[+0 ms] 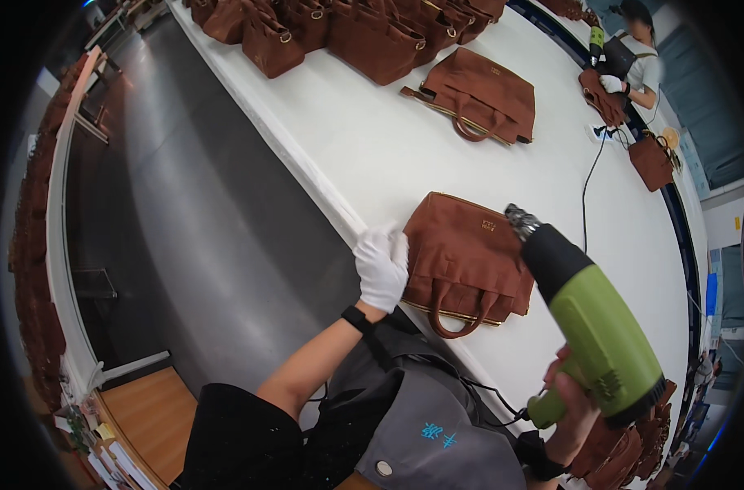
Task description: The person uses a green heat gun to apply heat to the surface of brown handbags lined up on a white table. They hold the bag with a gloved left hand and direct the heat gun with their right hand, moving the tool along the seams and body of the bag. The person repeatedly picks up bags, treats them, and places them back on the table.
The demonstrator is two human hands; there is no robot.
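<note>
A brown handbag point(466, 253) lies flat on the white table in front of me, its handle toward me and a zip along its near edge. My left hand point(382, 263), in a white glove, is at the bag's left edge with its fingers curled in; they appear to pinch that edge, though the fingertips are partly hidden. Bare and closed, my right hand point(574, 400) grips the handle of a green and black heat gun point(596, 314). The gun's metal nozzle points at the bag's upper right corner, and its cord runs from the handle base toward my apron.
Another brown handbag point(482, 94) lies farther up the white table point(347, 122). Several more bags point(372, 41) stand at its far end. Across the table, a person point(637, 69) works with a green heat gun and a bag. A black cord point(586, 192) crosses the right side.
</note>
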